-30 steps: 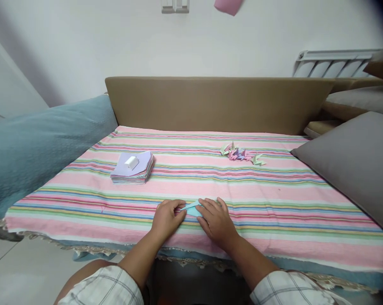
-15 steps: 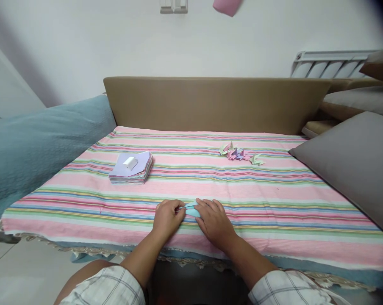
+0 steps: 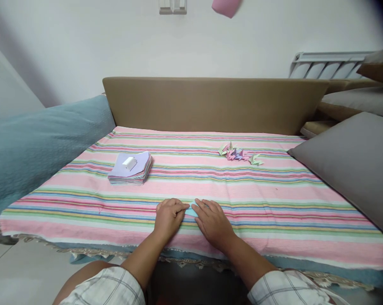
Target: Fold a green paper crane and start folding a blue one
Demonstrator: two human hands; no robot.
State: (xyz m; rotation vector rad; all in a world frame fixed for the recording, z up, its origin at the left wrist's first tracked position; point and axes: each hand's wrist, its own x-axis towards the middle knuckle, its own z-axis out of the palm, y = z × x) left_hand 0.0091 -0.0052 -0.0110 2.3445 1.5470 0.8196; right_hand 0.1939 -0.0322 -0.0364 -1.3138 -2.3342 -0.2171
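Note:
A small folded piece of light-blue origami paper point(image 3: 191, 211) lies on the striped cloth between my two hands, much of it covered by fingers. My left hand point(image 3: 168, 216) is closed at the paper's left end, with thumb and forefinger pinched on it. From the right, my right hand point(image 3: 212, 219) holds the paper down, its fingers bent over the top edge and thumb against the near side.
A stack of coloured paper squares point(image 3: 129, 169) carries a small white block point(image 3: 129, 163) at left. Several folded paper cranes point(image 3: 237, 154) sit at back right on the striped cloth point(image 3: 191, 182). A grey cushion point(image 3: 353, 156) borders the right, a blue-covered armrest point(image 3: 51, 140) the left.
My left thumb and forefinger have slid rightward along the paper, which now shows less and lies flatter. My right hand has shifted slightly left.

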